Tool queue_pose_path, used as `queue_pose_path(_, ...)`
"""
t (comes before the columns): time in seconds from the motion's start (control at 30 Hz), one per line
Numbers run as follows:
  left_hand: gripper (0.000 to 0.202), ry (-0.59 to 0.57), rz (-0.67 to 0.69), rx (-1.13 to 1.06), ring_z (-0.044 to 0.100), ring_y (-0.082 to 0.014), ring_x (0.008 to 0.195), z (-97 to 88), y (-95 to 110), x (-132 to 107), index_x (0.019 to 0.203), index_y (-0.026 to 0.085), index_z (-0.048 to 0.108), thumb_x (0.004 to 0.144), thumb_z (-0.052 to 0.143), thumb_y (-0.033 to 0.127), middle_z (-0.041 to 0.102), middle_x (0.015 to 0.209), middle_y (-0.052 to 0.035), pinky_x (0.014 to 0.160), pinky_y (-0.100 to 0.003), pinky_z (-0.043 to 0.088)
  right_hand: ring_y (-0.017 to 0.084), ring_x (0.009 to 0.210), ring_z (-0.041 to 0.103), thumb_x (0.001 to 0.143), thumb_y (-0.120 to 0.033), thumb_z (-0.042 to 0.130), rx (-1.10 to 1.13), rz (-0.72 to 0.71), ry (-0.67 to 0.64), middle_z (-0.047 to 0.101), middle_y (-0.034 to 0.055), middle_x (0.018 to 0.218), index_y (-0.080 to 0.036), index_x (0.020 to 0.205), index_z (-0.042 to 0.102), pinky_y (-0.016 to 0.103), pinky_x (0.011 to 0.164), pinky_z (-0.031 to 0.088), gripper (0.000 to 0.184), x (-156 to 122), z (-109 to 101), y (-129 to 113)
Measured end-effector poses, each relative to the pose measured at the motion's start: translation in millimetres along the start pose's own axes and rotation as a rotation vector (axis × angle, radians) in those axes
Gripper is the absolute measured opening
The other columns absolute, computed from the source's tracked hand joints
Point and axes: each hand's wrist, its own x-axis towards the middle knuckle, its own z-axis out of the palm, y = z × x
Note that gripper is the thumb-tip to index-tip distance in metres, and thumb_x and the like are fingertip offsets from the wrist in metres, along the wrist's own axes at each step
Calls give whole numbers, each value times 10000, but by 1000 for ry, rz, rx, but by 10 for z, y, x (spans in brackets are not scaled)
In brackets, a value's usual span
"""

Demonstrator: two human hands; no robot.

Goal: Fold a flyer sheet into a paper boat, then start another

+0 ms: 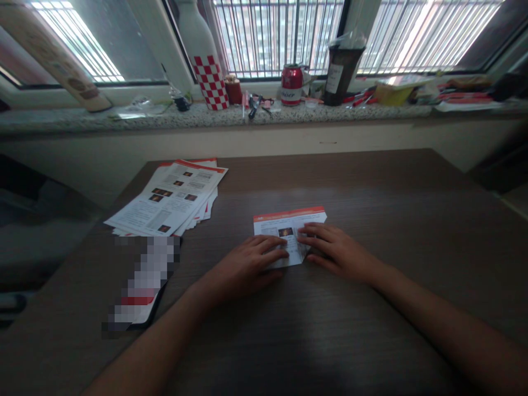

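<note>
wide brown wood-grain table (371, 220). far l part of it has a fanned pile of white printed paper sheets w/ orange edges (173, 192). folded white paper sheet w/ orange top strip (293, 250) lies nr table ctr, touched from both sides. l hand (256, 261): palm down, fingers loosely extended on its l/lower part, nothing gripped. r hand (338, 250): same, fingers slightly bent on r part, no grip visible.
</note>
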Motion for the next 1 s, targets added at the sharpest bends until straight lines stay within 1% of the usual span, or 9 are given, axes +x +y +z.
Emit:
queue_pose_path(0.1,426,-17,-15,-11,521,-311,1404,5,1,2,1375,268,596,972,731,240,563,1515,-88,1153,-527,464,303,1368,576,1070,-388,551,-24,-29,-23,627,102,1481,-247,1413,635,544,1130,499,380,-18,-32,-2)
queue_pose_path(0.17,430,-15,-19,-10,517,-310,1407,15,0,4,1371,266,592,967,738,240,559,1523,-84,1157,-527,462,304,1346,597,1073,-389,548,-35,-48,-46,644,108,1459,-231,1388,658,539,1123,506,369,-35,-44,1)
queue_pose_path(0.3,401,-10,-18,-1,519,-305,1408,26,-9,6,1359,265,594,980,720,233,560,1527,-77,1154,-522,468,303,1361,594,1070,-378,560,-27,-66,-71,656,109,1449,-236,1402,655,549,1133,498,374,-62,-36,14)
queue_pose_path(0.43,347,-10,2,13,552,-302,1379,17,-23,15,1343,255,611,1004,677,234,578,1512,-90,1138,-522,483,301,1358,600,1051,-372,596,19,-52,-59,661,100,1445,-259,1397,663,548,1125,507,370,-60,-26,17)
queue_pose_path(0.63,280,21,37,54,596,-288,1339,51,-48,42,1320,220,639,1042,607,229,625,1467,-102,1132,-511,492,294,1351,605,1057,-374,584,32,-48,-60,662,107,1441,-247,1394,665,525,1118,516,369,-43,-37,2)
queue_pose_path(0.73,266,51,64,58,617,-278,1315,60,-46,49,1306,217,652,1053,569,217,648,1438,-102,1128,-504,496,293,1349,608,1050,-370,598,42,-40,-54,668,99,1434,-264,1391,667,529,1117,517,364,-41,-40,-2)
queue_pose_path(0.83,317,43,62,54,600,-285,1333,9,-32,32,1327,233,640,1014,607,204,643,1443,-97,1134,-512,484,292,1362,598,1047,-371,604,48,-41,-51,663,96,1443,-271,1395,662,529,1117,517,367,-43,-41,0)
queue_pose_path(0.93,463,-10,42,53,547,-307,1389,-90,-29,-15,1343,266,627,900,703,155,603,1492,-78,1165,-533,444,292,1367,594,1050,-365,599,48,-46,-61,650,98,1458,-263,1398,655,530,1121,516,367,-46,-44,10)
queue_pose_path(1.0,529,-36,4,62,519,-322,1412,-155,-43,-54,1338,280,628,840,728,129,571,1525,-73,1173,-550,429,300,1369,590,1047,-364,601,43,-39,-64,647,106,1460,-245,1386,658,540,1124,512,364,-48,-48,19)
